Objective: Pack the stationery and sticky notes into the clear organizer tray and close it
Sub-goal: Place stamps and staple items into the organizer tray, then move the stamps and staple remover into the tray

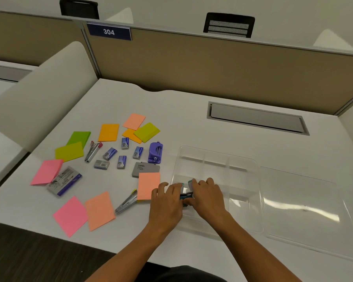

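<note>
Hands, my left grip (167,197) and right grip (207,195), both curled on a teal stapler (185,197) at the clear organizer tray's (243,159) near-left compartment; next, I judge, release it and fetch sticky notes (148,186).

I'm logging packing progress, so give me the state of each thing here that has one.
clear organizer tray: open; only the teal stapler at its near-left corner.
lid: off, flat on the desk right of the tray.
teal stapler: held by both hands.
left hand: gripping the stapler.
right hand: gripping the stapler.
purple hole punch: unpacked, on the desk.
</note>
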The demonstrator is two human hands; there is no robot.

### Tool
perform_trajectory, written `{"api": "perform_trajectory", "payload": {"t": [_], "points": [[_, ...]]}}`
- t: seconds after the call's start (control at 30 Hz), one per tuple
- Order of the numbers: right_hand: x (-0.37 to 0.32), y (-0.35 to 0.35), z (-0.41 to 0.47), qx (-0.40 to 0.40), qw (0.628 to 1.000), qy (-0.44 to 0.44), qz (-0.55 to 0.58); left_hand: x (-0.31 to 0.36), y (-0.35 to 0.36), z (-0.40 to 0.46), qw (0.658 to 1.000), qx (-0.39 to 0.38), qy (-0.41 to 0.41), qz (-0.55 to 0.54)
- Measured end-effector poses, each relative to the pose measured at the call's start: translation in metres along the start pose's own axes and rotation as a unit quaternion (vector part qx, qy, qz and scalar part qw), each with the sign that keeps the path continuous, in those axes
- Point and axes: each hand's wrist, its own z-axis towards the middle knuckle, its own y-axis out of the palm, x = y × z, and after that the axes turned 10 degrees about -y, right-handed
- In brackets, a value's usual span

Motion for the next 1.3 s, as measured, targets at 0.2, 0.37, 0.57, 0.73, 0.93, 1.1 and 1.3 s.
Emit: {"api": "perform_trajectory", "payload": {"t": [0.2,0.37,0.57,0.73,0.93,1.1,1.3], "points": [[-0.006,0.0,-0.001,0.016,1.0,0.003,0.02,-0.005,-0.003,-0.011,0.995,0.069,0.01,-0.073],[-0.024,-0.006,0.001,0.034,0.997,-0.011,0.074,-0.019,-0.009,-0.017,0.988,0.091,-0.026,-0.123],[-0.051,-0.01,0.012,-0.013,0.982,-0.097,0.159,-0.057,-0.017,-0.024,0.967,0.057,-0.144,-0.202],[-0.072,-0.01,0.023,-0.039,0.973,-0.155,0.167,-0.1,-0.029,-0.035,0.939,0.046,-0.238,-0.243],[-0.102,0.001,0.028,-0.07,0.957,-0.237,0.15,-0.135,-0.035,-0.046,0.91,0.035,-0.317,-0.267],[-0.128,0.016,0.031,-0.093,0.946,-0.281,0.133,-0.164,-0.044,-0.048,0.893,0.051,-0.354,-0.272],[-0.149,0.031,0.041,-0.095,0.942,-0.317,0.055,-0.193,-0.053,-0.044,0.894,0.058,-0.358,-0.263]]}}
